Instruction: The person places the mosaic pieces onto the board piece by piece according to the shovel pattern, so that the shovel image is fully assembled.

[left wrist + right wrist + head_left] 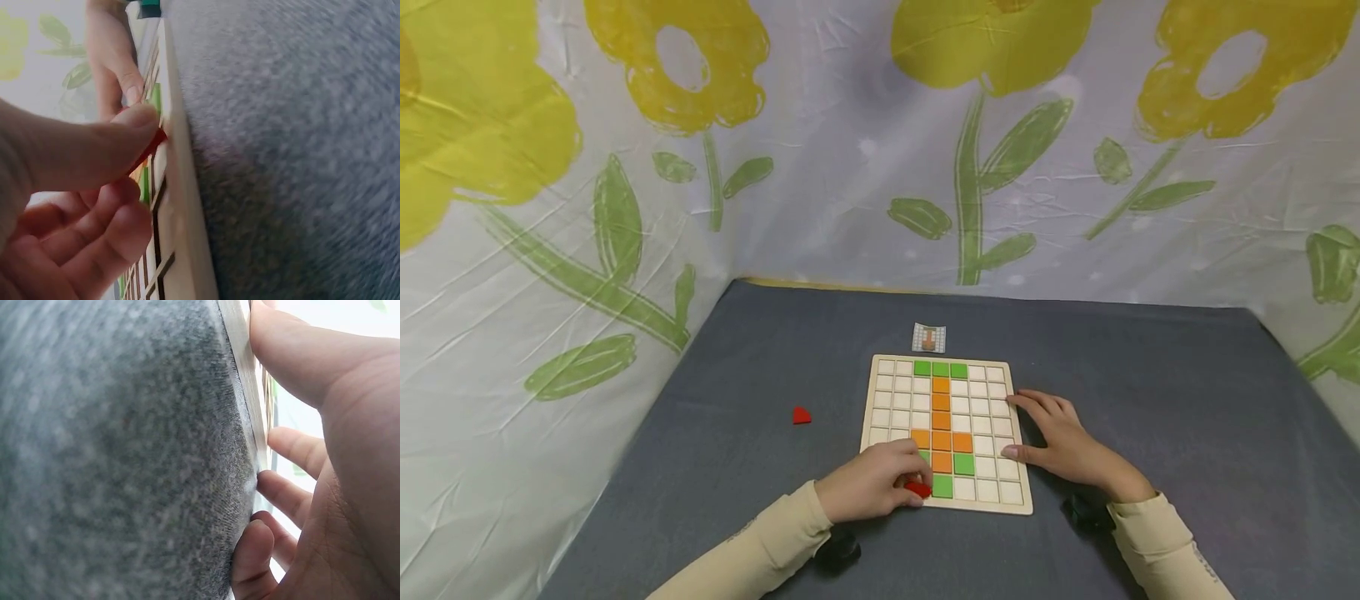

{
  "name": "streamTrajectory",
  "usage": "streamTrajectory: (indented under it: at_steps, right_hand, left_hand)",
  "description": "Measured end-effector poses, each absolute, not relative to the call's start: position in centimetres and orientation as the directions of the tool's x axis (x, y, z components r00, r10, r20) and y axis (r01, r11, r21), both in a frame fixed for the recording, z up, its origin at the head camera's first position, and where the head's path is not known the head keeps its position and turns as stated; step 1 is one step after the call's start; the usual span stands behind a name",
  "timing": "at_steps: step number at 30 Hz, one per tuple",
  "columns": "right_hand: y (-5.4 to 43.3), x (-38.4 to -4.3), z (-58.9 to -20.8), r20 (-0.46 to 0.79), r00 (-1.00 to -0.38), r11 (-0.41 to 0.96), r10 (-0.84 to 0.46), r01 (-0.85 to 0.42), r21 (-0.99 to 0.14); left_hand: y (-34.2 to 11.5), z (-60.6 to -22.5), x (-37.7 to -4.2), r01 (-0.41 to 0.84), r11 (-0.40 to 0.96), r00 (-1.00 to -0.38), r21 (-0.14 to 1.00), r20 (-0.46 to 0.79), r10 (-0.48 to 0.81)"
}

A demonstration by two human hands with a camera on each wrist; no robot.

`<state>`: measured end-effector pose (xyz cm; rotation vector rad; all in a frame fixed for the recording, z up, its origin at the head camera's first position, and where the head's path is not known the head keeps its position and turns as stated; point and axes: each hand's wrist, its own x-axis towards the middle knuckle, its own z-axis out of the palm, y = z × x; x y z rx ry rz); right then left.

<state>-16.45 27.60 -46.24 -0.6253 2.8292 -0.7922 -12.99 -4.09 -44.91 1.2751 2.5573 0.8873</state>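
A wooden grid board [977, 505] lies on the table. Green tiles [941, 369] fill part of its far row, and a column of orange tiles [941, 402] runs down from them to a short orange crossbar. More green tiles [963, 464] sit near the close edge. At the board's near left, my left hand [872, 482] pinches a small red piece [919, 490] between thumb and fingers, just over the near row; fingers partly hide it. My right hand [1063, 442] rests along the right edge, thumb and fingertips touching the rim, fingers spread.
Left of the board lies another red piece [802, 415] with one rounded side. Behind the board is a small printed card [928, 338] showing a grid picture. A dark grey cloth [737, 467] covers the table, and a flowered curtain [850, 167] stands around the back and sides.
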Motion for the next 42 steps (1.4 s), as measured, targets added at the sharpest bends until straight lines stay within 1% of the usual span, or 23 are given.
streamTrajectory:
  at_steps: [4, 9, 13, 19, 24, 31, 36, 42]
  right_hand:
    - [27.63, -16.42, -46.24, -0.023, -0.903, 0.773, -0.428, -0.353, -0.526]
    - [27.66, -16.27, -46.21, -0.026, -0.901, 0.769, -0.432, -0.353, -0.533]
    - [27.66, -16.24, -46.23, -0.021, -0.901, 0.768, -0.433, -0.357, -0.531]
    - [27.68, -16.25, -46.31, -0.017, -0.902, 0.771, -0.431, -0.359, -0.526]
    - [27.69, -16.29, -46.30, -0.016, -0.902, 0.773, -0.431, -0.360, -0.522]
    - [27.69, -16.35, -46.35, -0.014, -0.903, 0.777, -0.429, -0.361, -0.516]
    - [27.71, -16.41, -46.47, -0.003, -0.903, 0.775, -0.429, -0.367, -0.514]
    - [27.73, -16.44, -46.45, -0.017, -0.903, 0.772, -0.430, -0.358, -0.526]
  left_hand:
    - [-4.38, -45.04, -13.36, 0.674, 0.433, -0.637, 0.598, 0.174, 0.751]
    - [-4.45, -45.39, -13.37, 0.703, 0.453, -0.654, 0.549, 0.246, 0.716]
    - [-4.37, -45.47, -13.14, 0.744, 0.471, -0.634, 0.475, 0.277, 0.722]
    - [-4.58, -45.34, -12.91, 0.789, 0.470, -0.589, 0.396, 0.269, 0.763]
    - [-4.87, -45.24, -12.83, 0.809, 0.448, -0.560, 0.381, 0.267, 0.785]
    - [-5.03, -45.24, -12.86, 0.805, 0.447, -0.559, 0.389, 0.248, 0.791]
    - [-4.91, -45.28, -12.88, 0.803, 0.452, -0.570, 0.388, 0.281, 0.772]
    - [-4.74, -45.39, -12.92, 0.811, 0.441, -0.563, 0.385, 0.308, 0.767]
